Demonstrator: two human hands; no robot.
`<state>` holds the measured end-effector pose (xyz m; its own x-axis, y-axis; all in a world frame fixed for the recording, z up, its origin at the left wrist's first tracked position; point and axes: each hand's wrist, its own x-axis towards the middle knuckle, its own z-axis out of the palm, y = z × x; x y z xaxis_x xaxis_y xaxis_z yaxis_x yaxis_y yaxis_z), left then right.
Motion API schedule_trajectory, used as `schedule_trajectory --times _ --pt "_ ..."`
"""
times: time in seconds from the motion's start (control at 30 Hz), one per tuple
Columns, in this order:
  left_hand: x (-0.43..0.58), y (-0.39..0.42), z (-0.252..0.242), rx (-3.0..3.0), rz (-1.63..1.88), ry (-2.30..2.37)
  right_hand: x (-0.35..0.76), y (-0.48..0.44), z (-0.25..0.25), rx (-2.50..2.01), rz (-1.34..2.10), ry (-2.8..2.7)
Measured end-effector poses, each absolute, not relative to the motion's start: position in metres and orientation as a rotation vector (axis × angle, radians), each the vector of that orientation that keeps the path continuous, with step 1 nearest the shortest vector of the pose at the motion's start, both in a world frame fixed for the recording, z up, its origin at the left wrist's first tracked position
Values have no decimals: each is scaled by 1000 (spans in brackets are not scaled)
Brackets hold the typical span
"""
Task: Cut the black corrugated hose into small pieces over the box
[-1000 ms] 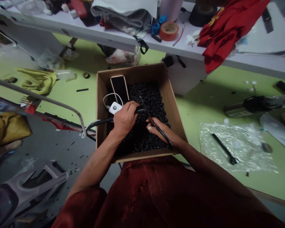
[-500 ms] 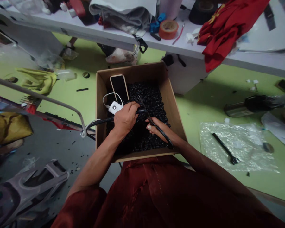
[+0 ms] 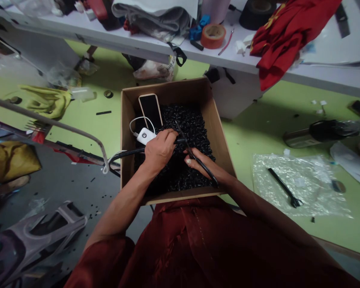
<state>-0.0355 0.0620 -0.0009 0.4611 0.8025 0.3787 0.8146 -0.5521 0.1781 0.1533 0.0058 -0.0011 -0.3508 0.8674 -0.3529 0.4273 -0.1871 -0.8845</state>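
Observation:
My left hand (image 3: 159, 150) is closed around a black corrugated tube (image 3: 129, 152), which runs in over the left wall of a cardboard box (image 3: 223, 138). The tube's end sticks out past my fingers on the right. In my right hand (image 3: 200, 162) is a pair of dark scissors (image 3: 207, 171), the blades pointing up and left across the tube's end. Whether the blades touch the tube I cannot tell. Below both hands lies a heap of short black tube pieces (image 3: 192, 116). A phone (image 3: 151, 110) and a white device (image 3: 146, 136) with a looped cable rest inside the box.
A cluttered shelf (image 3: 156, 52) crosses the top, with orange tape (image 3: 213, 36) and a red cloth (image 3: 283, 44). On the right lie a plastic bag (image 3: 315, 176) and a dark bottle (image 3: 321, 132). A bent metal rod (image 3: 63, 124) reaches toward the box's left side.
My left hand has shifted slightly to the right, and the tube's end reaches a little farther past the scissor blades. My right hand stays in nearly the same place.

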Motion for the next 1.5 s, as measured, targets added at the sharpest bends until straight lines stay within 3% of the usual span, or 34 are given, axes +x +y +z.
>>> schedule_trajectory --times 0.63,1.5 --pt "-34 60 4 -2696 -631 -1553 157 9 -20 -1611 1374 -1620" --pt "-30 66 -1 -2711 -312 -1395 156 8 -16 -1731 1203 -1791"
